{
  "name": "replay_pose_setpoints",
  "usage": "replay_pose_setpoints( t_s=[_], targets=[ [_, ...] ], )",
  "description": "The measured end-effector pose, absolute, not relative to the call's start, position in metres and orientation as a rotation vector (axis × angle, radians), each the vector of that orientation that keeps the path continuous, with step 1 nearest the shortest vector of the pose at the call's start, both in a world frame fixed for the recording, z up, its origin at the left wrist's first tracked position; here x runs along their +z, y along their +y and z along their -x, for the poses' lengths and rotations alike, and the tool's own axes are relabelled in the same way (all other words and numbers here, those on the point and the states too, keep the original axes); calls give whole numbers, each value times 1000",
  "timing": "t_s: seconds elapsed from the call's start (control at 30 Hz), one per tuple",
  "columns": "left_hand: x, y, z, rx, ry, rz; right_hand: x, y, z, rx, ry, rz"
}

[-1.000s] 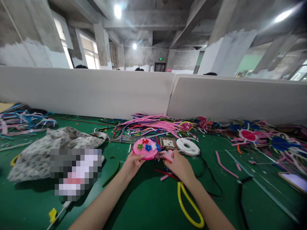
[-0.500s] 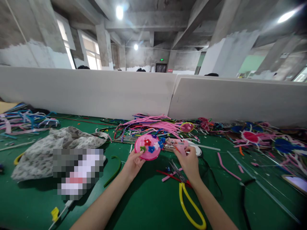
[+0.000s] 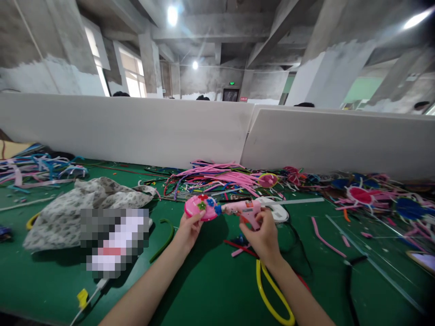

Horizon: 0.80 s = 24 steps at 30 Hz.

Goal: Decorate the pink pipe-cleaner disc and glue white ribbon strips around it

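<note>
Between the fingers of my left hand [image 3: 190, 228] is a round pink disc [image 3: 193, 207], tilted, with small red, green and blue flowers on its face. My right hand [image 3: 263, 233] is wrapped round the handle of a pink glue gun [image 3: 243, 209]. The gun's nozzle points left, close to a blue flower [image 3: 218, 209] at the disc's right edge; I cannot tell whether they touch. A clear glue stick [image 3: 302, 201] juts from the gun's rear. Scissors with yellow handles [image 3: 260, 280] lie below my right hand, their blades mostly hidden by it.
Pink pipe cleaners [image 3: 224, 174] are heaped behind my hands, before a white partition [image 3: 136, 131]. A patterned cloth [image 3: 84, 199] and a blurred-out device on a cable [image 3: 88, 301] lie left. More discs and strips [image 3: 360, 194] crowd the right. A green pipe cleaner [image 3: 166, 242] lies near my left forearm.
My right hand has raised the glue gun off the table, turning its nozzle left towards the disc. My left hand has tilted the disc and brought it slightly left.
</note>
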<state>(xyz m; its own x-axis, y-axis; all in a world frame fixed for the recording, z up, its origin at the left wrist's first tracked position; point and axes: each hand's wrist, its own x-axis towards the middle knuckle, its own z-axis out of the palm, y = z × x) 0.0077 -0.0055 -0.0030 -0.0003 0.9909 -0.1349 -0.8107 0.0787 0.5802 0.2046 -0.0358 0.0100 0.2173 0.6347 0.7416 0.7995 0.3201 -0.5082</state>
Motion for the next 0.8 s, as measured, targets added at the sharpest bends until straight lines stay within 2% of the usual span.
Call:
replay_pose_setpoints(
  t_s=[0.8],
  targets=[
    [-3, -8, -8, 1456, 557, -452, -4, -35, -212, -410, -1682, 1303]
  ],
)
